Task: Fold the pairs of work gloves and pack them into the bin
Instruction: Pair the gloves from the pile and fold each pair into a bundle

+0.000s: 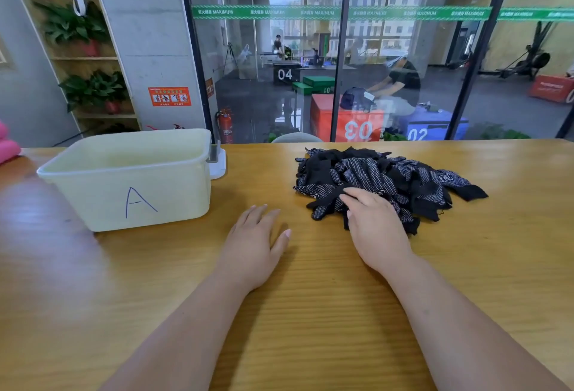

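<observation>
Gloves (382, 179) on table (310, 297) beside glass wall (403, 49)

The bin (174, 192) stands on the table (310, 297) at the far left. A small stand (217, 160) sits just beside the bin's right wall, touching it. The pile of gloves (388, 176) lies on the table to the right, well apart from the bin. The left hand (254, 244) lies flat on the table, nearer than both and between them. The right hand (375, 229) rests on the near edge of the pile. Behind the table's far edge stands a glass wall (403, 64), with a shelf unit (84, 58) to its left.
</observation>
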Tool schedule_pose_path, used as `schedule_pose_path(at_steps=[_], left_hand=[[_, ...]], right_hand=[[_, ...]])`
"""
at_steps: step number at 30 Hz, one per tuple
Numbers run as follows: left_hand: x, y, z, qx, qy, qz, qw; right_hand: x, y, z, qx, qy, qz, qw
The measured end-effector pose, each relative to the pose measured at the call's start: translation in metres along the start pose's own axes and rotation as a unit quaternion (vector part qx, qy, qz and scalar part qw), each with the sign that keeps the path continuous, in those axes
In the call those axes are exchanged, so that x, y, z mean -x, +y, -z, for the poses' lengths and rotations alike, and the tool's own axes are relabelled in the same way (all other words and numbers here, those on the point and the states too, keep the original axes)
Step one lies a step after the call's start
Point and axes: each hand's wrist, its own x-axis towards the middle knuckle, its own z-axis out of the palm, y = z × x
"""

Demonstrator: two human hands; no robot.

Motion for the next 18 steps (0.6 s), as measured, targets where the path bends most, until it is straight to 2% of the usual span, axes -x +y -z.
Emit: schedule_pose_path(at_steps=[4,6,8,11,15,17,18], left_hand=[[0.002,-0.001,0.004,0.041,0.042,-0.03,0.998],[0.003,-0.001,0.007,0.066,0.063,-0.047,0.995],[0.006,-0.001,0.011,0.112,0.076,-0.053,0.989],[0.009,0.0,0.015,0.165,0.084,-0.049,0.981],[0.008,0.0,0.016,0.18,0.111,-0.052,0.976],[0.006,-0.001,0.015,0.184,0.114,-0.049,0.975],[0.006,-0.002,0.014,0.183,0.112,-0.048,0.975]], right_hand=[[0.007,-0.013,0.009,-0.146,-0.014,0.075,0.986],[0.011,-0.019,0.015,-0.232,-0.03,0.063,0.97],[0.013,-0.026,0.024,-0.328,-0.05,0.017,0.943],[0.011,-0.036,0.035,-0.493,-0.076,-0.049,0.866],[0.004,-0.038,0.044,-0.693,-0.024,-0.128,0.709],[0.001,-0.031,0.044,-0.728,-0.005,-0.158,0.668],[0.0,-0.026,0.042,-0.724,-0.007,-0.166,0.669]])
